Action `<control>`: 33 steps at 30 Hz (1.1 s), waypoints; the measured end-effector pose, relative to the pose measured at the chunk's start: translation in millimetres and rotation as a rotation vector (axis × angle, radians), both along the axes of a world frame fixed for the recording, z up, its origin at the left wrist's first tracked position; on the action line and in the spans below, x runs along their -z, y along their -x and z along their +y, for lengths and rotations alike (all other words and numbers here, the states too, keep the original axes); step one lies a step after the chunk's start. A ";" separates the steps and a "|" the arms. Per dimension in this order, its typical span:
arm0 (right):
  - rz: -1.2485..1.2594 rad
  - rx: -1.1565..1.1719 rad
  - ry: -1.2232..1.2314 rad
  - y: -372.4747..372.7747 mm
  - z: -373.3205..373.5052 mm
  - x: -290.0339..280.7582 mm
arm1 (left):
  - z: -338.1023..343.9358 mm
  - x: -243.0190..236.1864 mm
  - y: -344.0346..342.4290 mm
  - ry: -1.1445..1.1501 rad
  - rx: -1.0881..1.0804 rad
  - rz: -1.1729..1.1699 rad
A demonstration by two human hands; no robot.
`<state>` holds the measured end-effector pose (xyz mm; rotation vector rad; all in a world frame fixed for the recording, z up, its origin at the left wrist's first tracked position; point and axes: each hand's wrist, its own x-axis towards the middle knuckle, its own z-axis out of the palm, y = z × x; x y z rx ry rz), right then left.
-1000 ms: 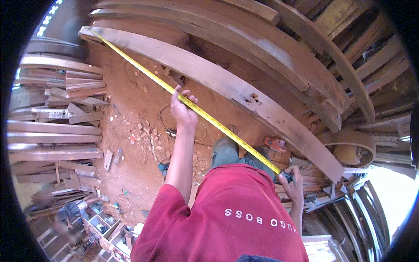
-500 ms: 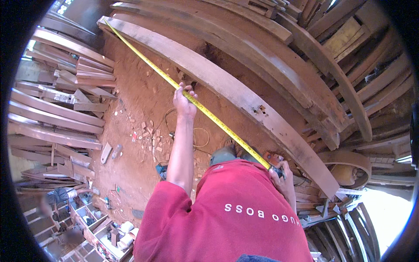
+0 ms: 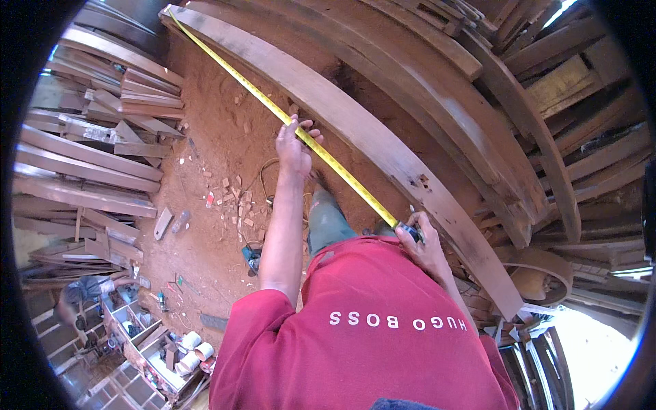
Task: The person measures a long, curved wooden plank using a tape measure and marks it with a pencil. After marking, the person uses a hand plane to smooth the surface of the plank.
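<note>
Here, the tape measure (image 3: 348,179) stretches from the far end of the curved plank (image 3: 355,126), where its tip appears to rest, out past the plank's near edge toward the person. The left hand (image 3: 295,152) curls its fingers around the blade partway along, while the right hand (image 3: 424,242) grips the case; the blade probably reads truest pulled taut, untwisted and closer to that edge.

The left arm (image 3: 280,229) reaches out ahead, left hand (image 3: 295,152) palm up, fingers (image 3: 308,124) curled; the right hand (image 3: 424,244) is clenched, nearer the torso (image 3: 362,355).
</note>
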<state>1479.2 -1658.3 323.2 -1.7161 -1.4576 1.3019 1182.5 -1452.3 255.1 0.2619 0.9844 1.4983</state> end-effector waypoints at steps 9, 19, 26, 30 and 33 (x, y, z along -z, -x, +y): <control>-0.008 -0.034 -0.043 147.2 149.8 10.0 | 135.9 0.1 158.8 0.005 0.038 0.119; 0.069 0.010 -0.058 285.8 262.5 -3.7 | 253.8 -39.0 298.8 0.010 0.095 0.184; 0.070 0.007 -0.047 350.6 343.7 2.1 | 305.8 -10.0 333.7 0.070 0.160 0.192; 0.027 0.008 -0.053 388.3 394.7 9.6 | 336.0 -9.9 352.1 0.098 0.231 0.252; 0.032 0.000 -0.031 416.4 438.6 20.2 | 378.5 4.5 380.7 0.111 0.237 0.231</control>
